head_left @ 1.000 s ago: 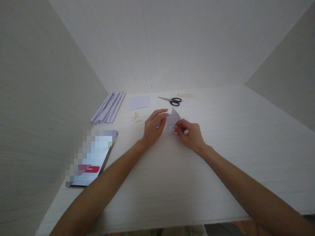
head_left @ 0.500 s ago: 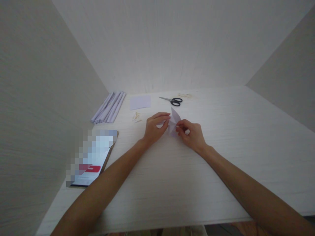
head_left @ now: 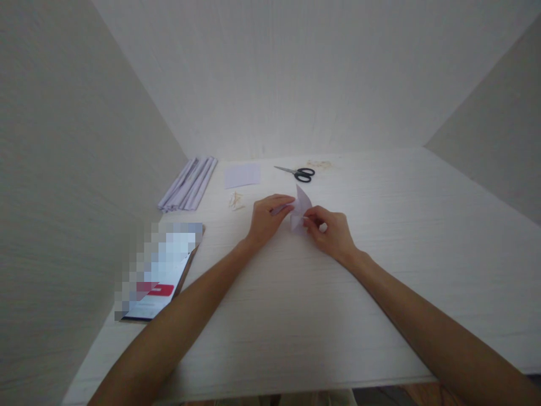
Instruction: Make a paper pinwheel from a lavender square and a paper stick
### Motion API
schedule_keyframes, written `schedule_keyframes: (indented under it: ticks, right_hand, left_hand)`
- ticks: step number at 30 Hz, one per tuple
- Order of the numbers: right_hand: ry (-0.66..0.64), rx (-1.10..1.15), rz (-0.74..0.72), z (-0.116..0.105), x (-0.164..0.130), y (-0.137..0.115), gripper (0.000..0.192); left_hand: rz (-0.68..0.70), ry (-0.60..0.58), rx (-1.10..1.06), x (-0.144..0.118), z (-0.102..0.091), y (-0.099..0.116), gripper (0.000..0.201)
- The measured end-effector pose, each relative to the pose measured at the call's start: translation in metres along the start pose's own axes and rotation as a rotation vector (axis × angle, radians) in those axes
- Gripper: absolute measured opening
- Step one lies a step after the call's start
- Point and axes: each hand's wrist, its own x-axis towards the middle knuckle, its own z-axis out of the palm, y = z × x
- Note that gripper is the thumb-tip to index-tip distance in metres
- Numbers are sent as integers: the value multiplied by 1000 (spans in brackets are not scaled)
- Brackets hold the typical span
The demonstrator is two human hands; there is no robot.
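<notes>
Pinching folded paper piece (head_left: 301,210) between 2 hands near counter (head_left: 296,304) centre: left hand (head_left: 266,219) fingertips closed on left flap, right hand (head_left: 332,232) on right edge; point aims toward far edge.

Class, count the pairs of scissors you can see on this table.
1. The scissors lie at the table's far edge, beyond the folded paper pinched by the left hand and right hand.
</notes>
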Motion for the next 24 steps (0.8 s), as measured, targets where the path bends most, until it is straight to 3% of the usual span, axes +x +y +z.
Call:
schedule_keyframes:
  ticks: [11,24]
  right_hand:
    - [43,33,56,4,-1,3,8]
    - [-1,-82,17,1,1,-2,10]
  left_hand:
    - [79,-18,33,1,-2,3,13]
    - [-12,-2,50,-3,7,4,19]
